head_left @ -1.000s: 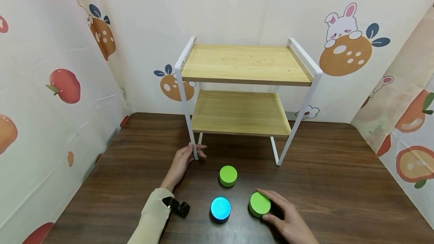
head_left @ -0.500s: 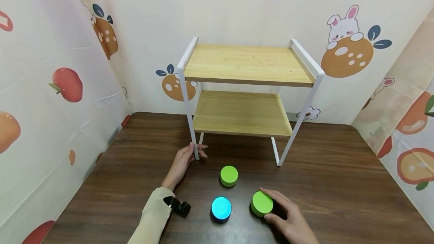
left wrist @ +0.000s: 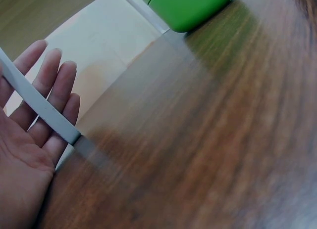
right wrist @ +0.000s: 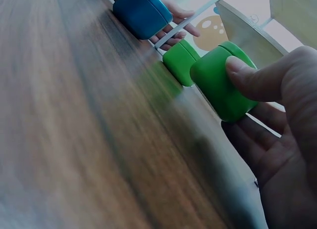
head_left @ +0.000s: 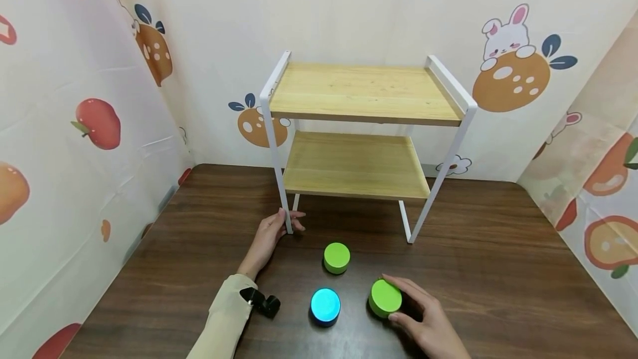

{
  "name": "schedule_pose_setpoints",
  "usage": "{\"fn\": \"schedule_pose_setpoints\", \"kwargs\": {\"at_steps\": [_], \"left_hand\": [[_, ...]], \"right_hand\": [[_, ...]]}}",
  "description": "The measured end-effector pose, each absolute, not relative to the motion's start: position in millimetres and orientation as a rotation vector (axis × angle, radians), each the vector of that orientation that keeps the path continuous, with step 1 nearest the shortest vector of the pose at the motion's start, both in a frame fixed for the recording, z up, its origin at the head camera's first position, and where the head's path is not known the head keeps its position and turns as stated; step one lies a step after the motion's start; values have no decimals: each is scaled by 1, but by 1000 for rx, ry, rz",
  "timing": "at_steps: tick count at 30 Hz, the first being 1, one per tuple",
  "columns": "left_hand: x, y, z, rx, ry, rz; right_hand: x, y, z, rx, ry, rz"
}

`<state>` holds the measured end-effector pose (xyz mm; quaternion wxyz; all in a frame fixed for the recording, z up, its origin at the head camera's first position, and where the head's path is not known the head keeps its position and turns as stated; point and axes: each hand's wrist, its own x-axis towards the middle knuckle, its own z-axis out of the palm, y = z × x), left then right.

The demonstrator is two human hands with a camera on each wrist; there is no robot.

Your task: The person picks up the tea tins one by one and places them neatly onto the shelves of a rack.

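Note:
My left hand [head_left: 269, 235] is at the front left leg [left wrist: 42, 106] of a two-tier shelf [head_left: 366, 93], thumb on one side and fingers passing behind it. My right hand [head_left: 423, 317] pinches a small round green lidded tin [head_left: 385, 297] between thumb and fingers, low over the table; the right wrist view shows the thumb [right wrist: 240, 68] on its side. A second green tin [head_left: 336, 257] stands on the table between the hands, nearer the shelf. In front of it sits a blue tin [head_left: 325, 306] with a shiny top.
The shelf has white metal sides and two pale wood boards, upper and lower. It stands on a dark wood table [head_left: 199, 248]. A fruit-print cloth [head_left: 209, 43] hangs behind and at both sides. A black wrist camera [head_left: 261, 303] sits on the left sleeve.
Both hands keep their places, one at the shelf leg and one on the green tin. The head view shifts slightly; nothing else visibly moves.

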<state>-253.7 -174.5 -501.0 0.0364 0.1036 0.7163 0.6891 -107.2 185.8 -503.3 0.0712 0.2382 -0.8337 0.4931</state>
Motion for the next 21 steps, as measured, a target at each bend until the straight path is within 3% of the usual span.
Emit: {"fn": "schedule_pose_setpoints", "kwargs": {"at_steps": [21], "left_hand": [[-255,-174,-502,318,2183,2129]], "right_hand": [[-125,176,-474,796,-2337,1454]]}}
